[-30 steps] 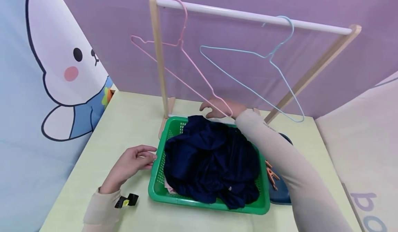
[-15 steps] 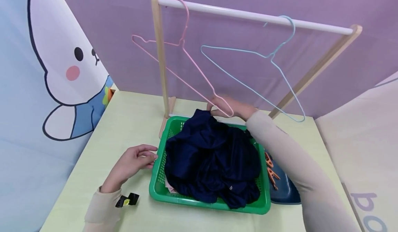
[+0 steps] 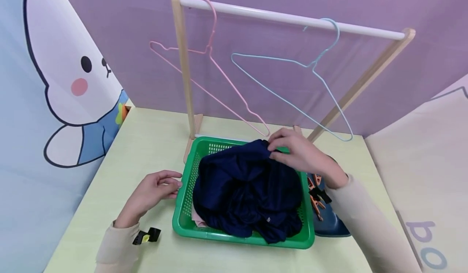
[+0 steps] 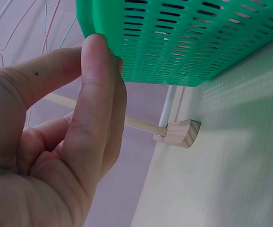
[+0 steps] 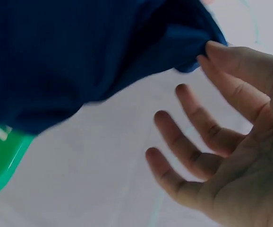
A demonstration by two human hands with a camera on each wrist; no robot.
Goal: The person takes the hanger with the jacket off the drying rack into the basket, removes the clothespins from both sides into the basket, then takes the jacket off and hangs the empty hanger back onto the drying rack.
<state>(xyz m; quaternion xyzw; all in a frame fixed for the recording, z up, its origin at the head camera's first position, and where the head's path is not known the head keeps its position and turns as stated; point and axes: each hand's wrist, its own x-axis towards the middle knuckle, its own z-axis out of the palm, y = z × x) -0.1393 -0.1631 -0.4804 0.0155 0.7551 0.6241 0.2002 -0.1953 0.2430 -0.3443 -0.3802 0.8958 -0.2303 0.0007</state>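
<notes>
A rumpled navy-blue garment (image 3: 234, 183) fills most of the green plastic basket (image 3: 243, 240). At the garment's far edge, my right hand (image 3: 301, 153) pinches a corner of the cloth between thumb and index finger. The right wrist view shows that pinch on the navy fabric (image 5: 80, 52), the other fingers spread apart below it. My left hand (image 3: 153, 193) stays at the basket's left side, thumb and index finger together on its rim; the left wrist view shows the fingertips at the green rim (image 4: 96, 19). A bit of pink cloth (image 3: 197, 216) peeks out under the garment.
Behind the basket stands a rack with a white rail (image 3: 256, 13) and wooden posts. A pink hanger (image 3: 234, 90) and a light-blue hanger (image 3: 274, 92) hang from it. On the right, a dark blue tray (image 3: 330, 224) carries several orange clips (image 3: 315, 208).
My right hand has come from behind the basket toward the right and nearer, now pinching the garment's corner and drawing that edge along. The left hand keeps its place at the rim.
</notes>
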